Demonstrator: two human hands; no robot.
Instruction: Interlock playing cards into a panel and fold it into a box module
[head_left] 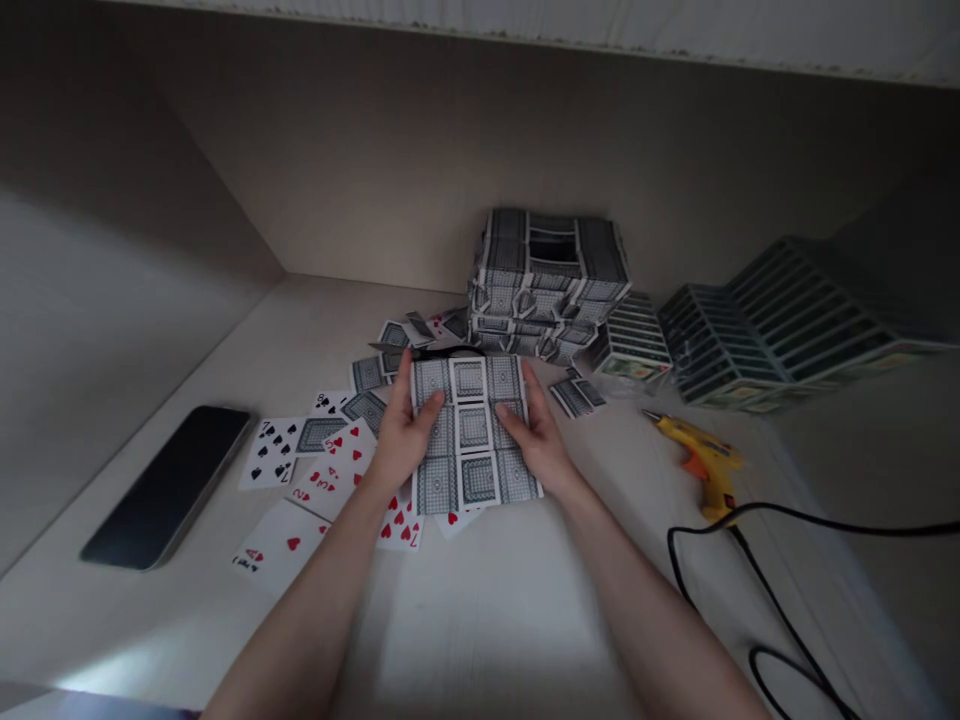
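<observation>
A panel of joined playing cards (474, 425), grey patterned backs facing up, is held between my two hands above the white surface. My left hand (405, 435) grips its left edge, thumb on top. On the right edge my right hand (541, 435) has the same hold, with the fingers mostly hidden beneath. Just beyond the panel lies a pair of scissors (450, 352), partly covered. Loose playing cards (271, 450), some face up with hearts and spades, spread to the left and under my left forearm. Behind stands a box built of cards (551, 275) with a rectangular opening on top.
A yellow glue gun (701, 455) lies at the right, its black cable (825, 518) looping toward the front. Several card packs (810, 320) stand in rows at the back right. At the left is a dark phone (169, 487). A shelf edge (525, 40) overhangs the top.
</observation>
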